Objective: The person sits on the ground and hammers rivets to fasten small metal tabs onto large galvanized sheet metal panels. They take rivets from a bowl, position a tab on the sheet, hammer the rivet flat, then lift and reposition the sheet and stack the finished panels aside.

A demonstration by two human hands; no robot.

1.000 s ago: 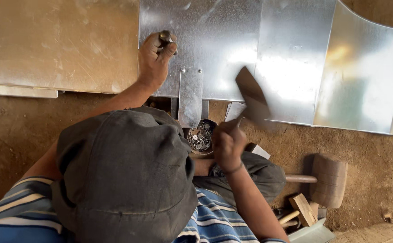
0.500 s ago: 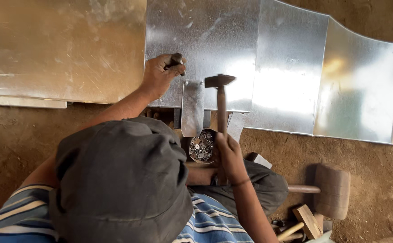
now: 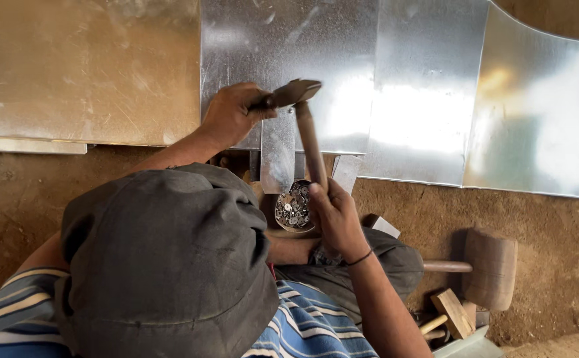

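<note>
My left hand point(image 3: 231, 114) is closed around a small dark punch point(image 3: 264, 101), held against the galvanised metal sheet point(image 3: 289, 46) lying on the dirt floor. My right hand point(image 3: 336, 215) grips the wooden handle of a hammer point(image 3: 309, 142). The hammer's steel head point(image 3: 297, 91) is down on the punch's top, right next to my left fingers. A narrow metal strip point(image 3: 277, 158) sticks out from under the sheet towards me. A small round tin of washers or rivets point(image 3: 293, 207) sits just left of my right hand.
A dark brimmed hat point(image 3: 163, 258) and a striped shirt fill the lower left. A wooden mallet point(image 3: 489, 266) lies on the floor at right, with wood offcuts point(image 3: 454, 311) below it. More sheets lie at left point(image 3: 84, 66) and curve up at right point(image 3: 534, 126).
The hammer was raised to the right, then swung down and left. Its head now rests on the punch. My left hand has stayed on the sheet.
</note>
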